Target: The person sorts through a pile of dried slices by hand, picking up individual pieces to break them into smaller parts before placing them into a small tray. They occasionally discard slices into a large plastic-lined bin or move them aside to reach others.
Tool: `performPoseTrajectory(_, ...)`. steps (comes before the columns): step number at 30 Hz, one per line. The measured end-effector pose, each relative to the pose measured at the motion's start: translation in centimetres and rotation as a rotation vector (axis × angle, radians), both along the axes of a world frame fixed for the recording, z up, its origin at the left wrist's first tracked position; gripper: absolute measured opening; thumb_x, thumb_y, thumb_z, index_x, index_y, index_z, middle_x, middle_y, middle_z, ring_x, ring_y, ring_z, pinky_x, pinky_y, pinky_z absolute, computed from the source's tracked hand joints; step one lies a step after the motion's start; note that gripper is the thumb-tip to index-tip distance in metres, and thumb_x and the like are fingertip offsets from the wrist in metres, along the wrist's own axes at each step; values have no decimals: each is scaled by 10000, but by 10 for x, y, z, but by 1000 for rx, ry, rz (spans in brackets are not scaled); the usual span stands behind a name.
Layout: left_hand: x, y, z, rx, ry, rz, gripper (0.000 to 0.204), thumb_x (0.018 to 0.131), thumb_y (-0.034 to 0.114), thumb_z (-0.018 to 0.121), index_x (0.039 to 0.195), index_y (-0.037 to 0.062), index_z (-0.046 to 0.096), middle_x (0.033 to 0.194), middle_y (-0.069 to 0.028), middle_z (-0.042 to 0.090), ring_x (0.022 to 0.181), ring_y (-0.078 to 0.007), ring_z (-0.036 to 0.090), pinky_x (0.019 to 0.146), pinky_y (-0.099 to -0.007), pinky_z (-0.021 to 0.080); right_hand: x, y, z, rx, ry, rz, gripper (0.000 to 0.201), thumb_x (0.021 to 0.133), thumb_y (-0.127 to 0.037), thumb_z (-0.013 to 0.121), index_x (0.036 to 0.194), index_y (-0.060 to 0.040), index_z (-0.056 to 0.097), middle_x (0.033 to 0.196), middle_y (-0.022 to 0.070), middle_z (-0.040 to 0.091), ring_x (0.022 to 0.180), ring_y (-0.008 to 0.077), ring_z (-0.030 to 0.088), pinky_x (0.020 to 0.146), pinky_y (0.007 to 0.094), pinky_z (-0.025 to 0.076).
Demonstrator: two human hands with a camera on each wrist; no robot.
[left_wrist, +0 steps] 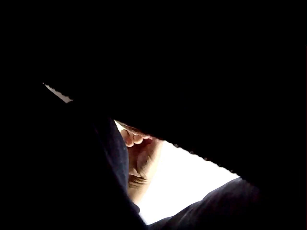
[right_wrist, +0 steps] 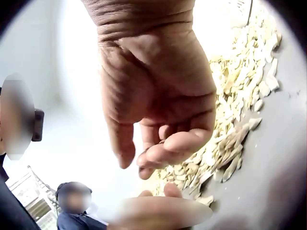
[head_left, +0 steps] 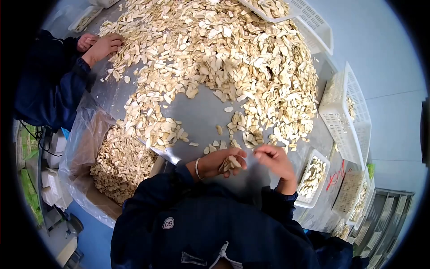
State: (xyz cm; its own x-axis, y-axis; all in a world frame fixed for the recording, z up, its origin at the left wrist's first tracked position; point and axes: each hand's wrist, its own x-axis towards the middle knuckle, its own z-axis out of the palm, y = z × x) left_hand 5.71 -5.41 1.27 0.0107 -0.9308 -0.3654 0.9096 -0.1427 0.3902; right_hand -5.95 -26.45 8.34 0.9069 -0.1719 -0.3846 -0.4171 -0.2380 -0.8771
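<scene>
My left hand (head_left: 208,165), with a white bracelet at the wrist, holds a few pale dried slices (head_left: 231,165) in its curled fingers near the table's front edge. Just to its right is my right hand (head_left: 278,165), thumb apart from loosely bent fingers, and no slice shows between them. From the right wrist view, the same right hand (right_wrist: 158,86) hangs palm-side to the camera above the slices. A large heap of dried slices (head_left: 233,40) covers the far part of the table. Dark cloth hides most of the left wrist view.
A lined carton (head_left: 163,167) full of slices stands at the left. On the right are a small white tray (head_left: 326,162) of slices, a white basket (head_left: 332,112) and red-handled scissors (head_left: 332,180). Another person's hands (head_left: 105,48) touch the heap at the upper left.
</scene>
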Motion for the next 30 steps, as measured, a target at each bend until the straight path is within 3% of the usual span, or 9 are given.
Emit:
performPoseTrajectory(1, -1, 0, -5, -53, -9, -21, 321, 1060, 355, 437, 1144, 72, 564, 867, -62, 655, 580, -87, 545, 446, -227, 403, -1, -5, -10, -161, -82, -130, 128, 940, -132, 689, 975, -11, 706, 802, -12, 651, 709, 78, 539, 646, 263, 455)
performPoseTrajectory(4, -2, -1, -25, -182, -27, -99, 232, 1051, 279, 483, 1123, 76, 567, 887, -69, 653, 600, -78, 544, 435, -211, 380, 1, -14, -19, -582, 41, -220, 120, 915, -96, 693, 1010, -24, 706, 811, 49, 661, 687, 129, 566, 647, 277, 474)
performPoseTrajectory(5, 0, -1, -30, -201, -29, -132, 208, 1046, 256, 495, 1122, 75, 565, 887, -70, 652, 596, -76, 538, 432, -207, 369, -1, -14, -24, -564, -39, -202, 169, 896, -83, 700, 1058, -33, 697, 773, 86, 619, 660, 172, 568, 637, 288, 484)
performPoseTrajectory(8, 0, 0, -26, -207, -28, -195, 168, 1036, 198, 512, 1132, 70, 563, 884, -71, 650, 575, -70, 511, 428, -200, 342, 7, 6, -15, -545, -68, -143, 171, 896, -54, 703, 1062, -16, 690, 743, 5, 575, 703, 93, 547, 638, 247, 465)
performPoseTrajectory(12, 0, 1, -26, -210, -28, -228, 178, 1031, 170, 518, 1167, 62, 555, 881, -74, 649, 549, -65, 485, 430, -201, 328, 12, 13, -34, -786, -73, -147, 281, 806, -134, 784, 1062, -66, 689, 754, 92, 594, 653, 244, 611, 609, 357, 497)
performPoseTrajectory(18, 1, 1, -24, -220, -15, -232, 209, 1028, 167, 521, 1206, 56, 534, 880, -72, 647, 550, -66, 487, 438, -205, 339, 15, 22, -28, -830, -101, -124, 295, 795, -158, 794, 1041, -74, 654, 776, 100, 614, 666, 283, 623, 608, 393, 498)
performPoseTrajectory(24, 1, 1, -26, -218, -17, -235, 216, 1028, 168, 517, 1209, 50, 529, 883, -71, 646, 565, -68, 498, 442, -207, 348, 10, 21, -38, -825, -190, -143, 180, 873, -106, 723, 1022, -26, 662, 794, 115, 622, 649, 239, 608, 629, 344, 504)
performPoseTrajectory(30, 1, 1, -24, -223, -33, -225, 208, 1033, 167, 509, 1204, 49, 527, 885, -72, 642, 564, -68, 497, 445, -207, 354, 9, 23, -38, -612, -181, -288, 121, 901, -68, 689, 1007, -8, 694, 819, 123, 660, 639, 184, 616, 611, 308, 490)
